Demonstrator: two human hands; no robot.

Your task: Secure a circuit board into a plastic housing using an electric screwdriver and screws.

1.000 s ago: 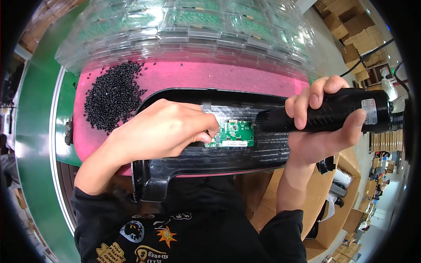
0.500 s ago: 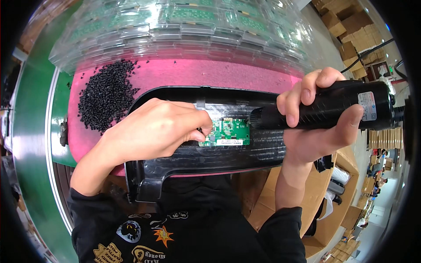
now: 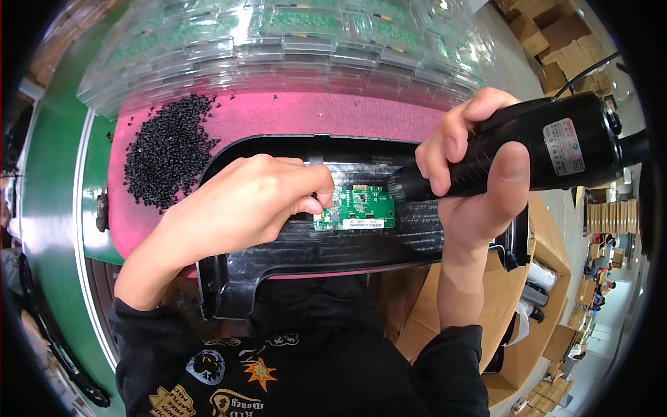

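A green circuit board (image 3: 365,208) with a white label strip lies inside a long black plastic housing (image 3: 333,254). At the board's left end my left hand (image 3: 257,194) has thumb and fingertips pinched together; whatever is between them is too small to make out. My right hand (image 3: 476,163) is wrapped round a black electric screwdriver (image 3: 514,153), held slantwise. The tool's front end sits over the board's right edge, and its tip is hidden from view. A pile of small black screws (image 3: 167,149) lies left of the housing on the pink mat (image 3: 278,111).
Stacked clear plastic trays (image 3: 292,55) with green boards stand along the far side. A cardboard box (image 3: 445,299) with several parts is at my right. Along the left runs a green surface (image 3: 59,208), with a long black curved part (image 3: 59,340) on it.
The screwdriver has shifted left, its rear end swinging up and away from me. At lower left the black curved part has come into view. My left hand has barely moved.
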